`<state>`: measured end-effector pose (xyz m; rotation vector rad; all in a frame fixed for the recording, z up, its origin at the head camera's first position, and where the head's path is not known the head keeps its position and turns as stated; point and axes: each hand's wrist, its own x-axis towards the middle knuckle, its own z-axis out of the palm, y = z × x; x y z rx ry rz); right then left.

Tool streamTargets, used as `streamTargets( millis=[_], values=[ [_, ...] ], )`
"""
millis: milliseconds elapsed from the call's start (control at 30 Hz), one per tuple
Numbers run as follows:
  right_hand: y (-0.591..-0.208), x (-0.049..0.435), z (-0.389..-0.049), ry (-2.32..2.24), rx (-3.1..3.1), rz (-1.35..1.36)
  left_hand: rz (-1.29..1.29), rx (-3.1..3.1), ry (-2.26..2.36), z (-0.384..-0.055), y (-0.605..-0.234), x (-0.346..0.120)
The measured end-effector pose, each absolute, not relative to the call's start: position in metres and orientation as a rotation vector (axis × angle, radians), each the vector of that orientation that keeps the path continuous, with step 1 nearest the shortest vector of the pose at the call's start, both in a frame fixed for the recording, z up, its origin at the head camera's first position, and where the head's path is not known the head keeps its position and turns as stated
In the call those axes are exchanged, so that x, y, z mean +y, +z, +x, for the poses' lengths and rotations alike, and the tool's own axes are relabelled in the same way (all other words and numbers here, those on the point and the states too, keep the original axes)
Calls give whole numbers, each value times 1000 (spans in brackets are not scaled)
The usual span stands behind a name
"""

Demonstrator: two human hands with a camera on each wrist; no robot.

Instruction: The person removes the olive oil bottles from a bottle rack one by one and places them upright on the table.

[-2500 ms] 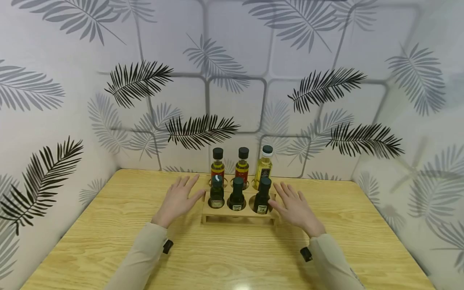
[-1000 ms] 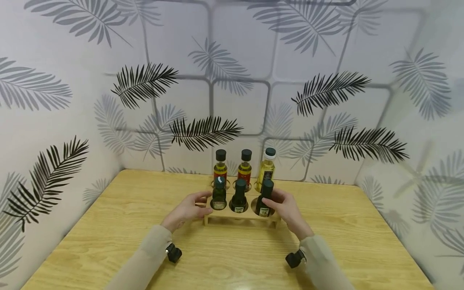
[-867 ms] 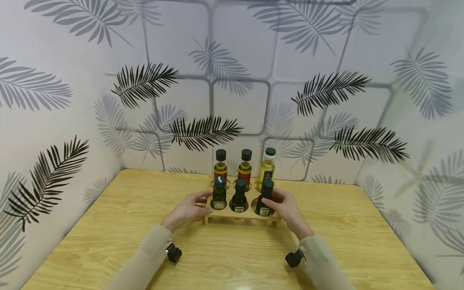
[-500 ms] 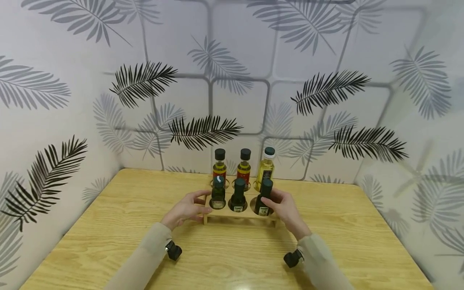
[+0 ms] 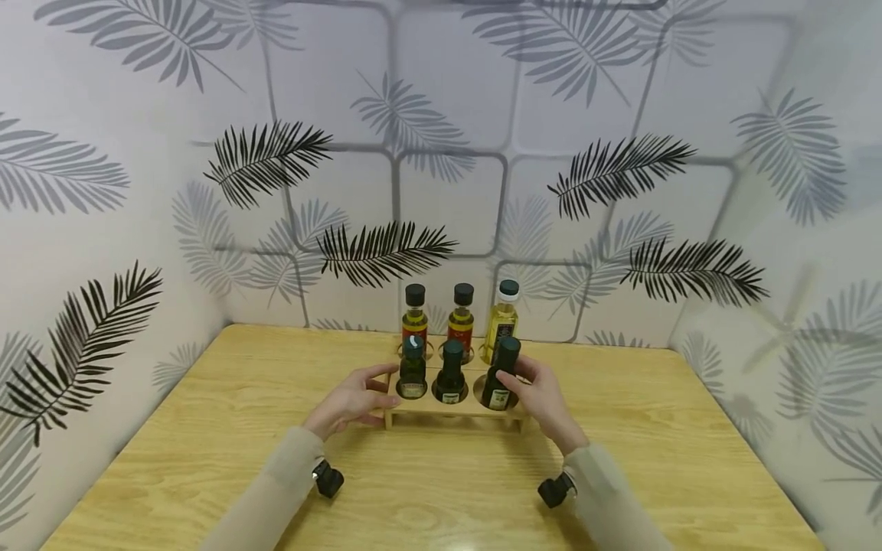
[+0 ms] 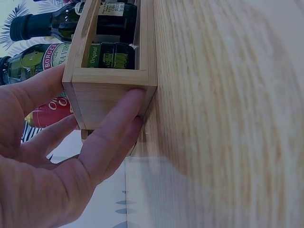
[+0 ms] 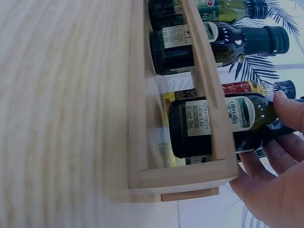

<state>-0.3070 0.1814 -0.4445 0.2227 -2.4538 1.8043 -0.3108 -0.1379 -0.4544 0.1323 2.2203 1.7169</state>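
A wooden bottle rack point(image 5: 444, 409) stands on the table with bottles in two rows. My left hand point(image 5: 354, 399) holds its left end; in the left wrist view the thumb lies at the upper board's edge and fingers press the end panel point(image 6: 95, 102). My right hand point(image 5: 544, 394) grips a dark olive oil bottle point(image 7: 240, 114) by its neck at the rack's front right. That bottle leans slightly, its base raised above the bottom rail but still inside its hole. Two more dark green bottles, the left point(image 5: 413, 371) and the middle point(image 5: 451, 375), sit in the front row.
Behind them stand two red-labelled bottles, the left point(image 5: 414, 321) and the right point(image 5: 461, 321), and a pale yellow oil bottle point(image 5: 501, 325) with a white collar. The wood-grain table point(image 5: 441, 490) meets a leaf-patterned wall point(image 5: 455, 199) close behind the rack.
Both hands came from spread fingers beside the rack to hold its left end and the front right bottle. Since half a second ago that bottle has risen a little.
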Motion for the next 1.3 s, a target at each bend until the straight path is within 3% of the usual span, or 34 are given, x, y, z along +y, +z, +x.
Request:
streamTargets(
  millis=[1300],
  values=[
    [-399,214,-313,1689,-2433,321,135,2211,1709,-310,-453,-138]
  ],
)
